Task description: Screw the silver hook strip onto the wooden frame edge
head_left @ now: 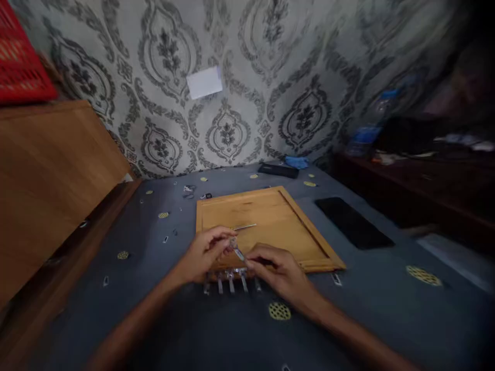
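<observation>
A small shiny, strip-shaped piece (238, 253) is held between my two hands, over the near part of a wooden board (266, 216). My left hand (204, 252) pinches its upper end, and my right hand (276, 265) grips the lower end between thumb and fingers. What kind of piece it is, I cannot make out. Several similar shiny pieces (231, 283) sit in a row along the board's near edge, just below my hands. On the board, beyond my left fingertips, lies a thin metal tool (244, 226), its near end partly hidden.
A black phone-like slab (353, 222) lies right of the board on the dark patterned cloth (154, 288). Behind are a dark flat case (278, 170), a blue crumpled item (297, 162) and small bits (188, 190). A wooden panel (58, 175) stands left, against the patterned wall.
</observation>
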Tool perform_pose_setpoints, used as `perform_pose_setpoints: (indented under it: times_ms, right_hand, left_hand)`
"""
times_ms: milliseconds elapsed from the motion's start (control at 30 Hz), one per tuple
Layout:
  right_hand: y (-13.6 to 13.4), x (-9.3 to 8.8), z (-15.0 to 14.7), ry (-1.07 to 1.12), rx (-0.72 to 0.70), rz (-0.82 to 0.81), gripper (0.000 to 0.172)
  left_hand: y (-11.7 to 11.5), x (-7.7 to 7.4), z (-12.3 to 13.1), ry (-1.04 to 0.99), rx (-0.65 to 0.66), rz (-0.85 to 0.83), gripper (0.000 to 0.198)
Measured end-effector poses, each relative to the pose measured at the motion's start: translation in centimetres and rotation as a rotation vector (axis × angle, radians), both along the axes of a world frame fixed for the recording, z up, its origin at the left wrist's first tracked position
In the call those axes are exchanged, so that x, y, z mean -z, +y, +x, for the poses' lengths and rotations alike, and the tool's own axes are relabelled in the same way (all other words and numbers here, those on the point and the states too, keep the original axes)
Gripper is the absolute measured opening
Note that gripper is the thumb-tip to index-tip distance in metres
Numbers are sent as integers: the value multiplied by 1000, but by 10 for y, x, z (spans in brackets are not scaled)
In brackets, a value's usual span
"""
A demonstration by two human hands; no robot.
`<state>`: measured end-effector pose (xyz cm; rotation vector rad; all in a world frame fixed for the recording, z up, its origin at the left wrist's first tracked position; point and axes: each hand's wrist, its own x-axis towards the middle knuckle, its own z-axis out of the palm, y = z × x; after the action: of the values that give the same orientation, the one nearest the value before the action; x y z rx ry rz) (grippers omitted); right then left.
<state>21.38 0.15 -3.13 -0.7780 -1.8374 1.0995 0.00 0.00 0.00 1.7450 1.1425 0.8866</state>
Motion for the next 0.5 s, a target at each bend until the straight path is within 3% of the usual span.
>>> perform_pose_setpoints:
  times_ms: [233, 500]
  right_hand:
    - [6, -2, 2, 84, -44, -256, 29]
    - [3, 8, 8, 18, -11, -230, 28]
  left_hand:
    - [2, -2, -4, -33, 55, -35, 35]
    - [1, 4, 0, -23, 54, -25, 32]
